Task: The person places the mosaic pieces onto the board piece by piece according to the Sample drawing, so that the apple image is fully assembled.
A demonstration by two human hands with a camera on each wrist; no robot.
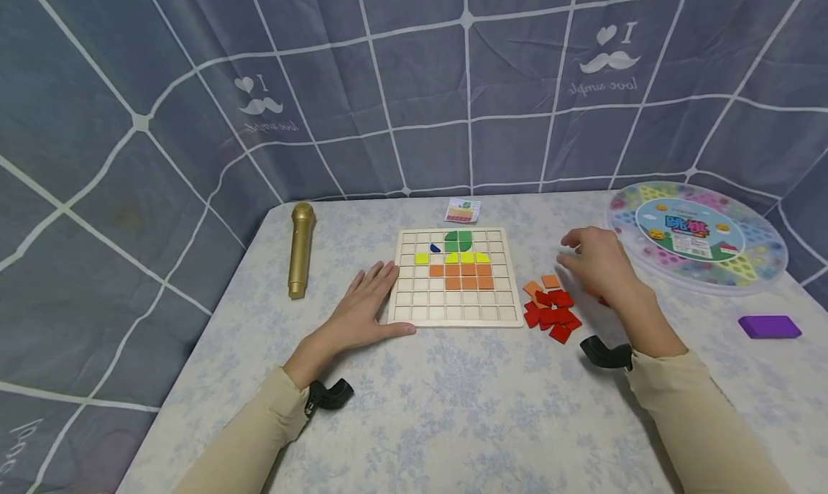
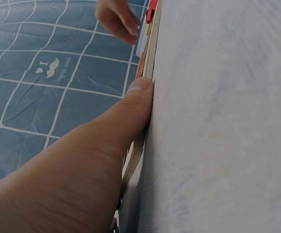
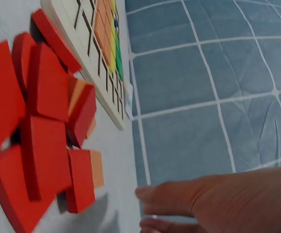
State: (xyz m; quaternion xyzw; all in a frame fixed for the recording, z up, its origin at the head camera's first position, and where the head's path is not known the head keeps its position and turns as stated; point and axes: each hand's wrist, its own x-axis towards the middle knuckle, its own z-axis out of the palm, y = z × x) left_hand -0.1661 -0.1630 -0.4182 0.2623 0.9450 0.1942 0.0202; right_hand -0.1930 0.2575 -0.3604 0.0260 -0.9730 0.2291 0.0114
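Tiling the board [image 1: 420,312], seemingly midway: unclenched left hand [image 1: 362,308] at eight o'clock, empty right hand [image 1: 601,264] likely needing red tiles [image 1: 560,334].

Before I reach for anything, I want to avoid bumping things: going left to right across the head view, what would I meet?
Gold microphone → left hand → wooden grid board → pile of red and orange tiles → right hand → round Chinese checkers set → purple block.
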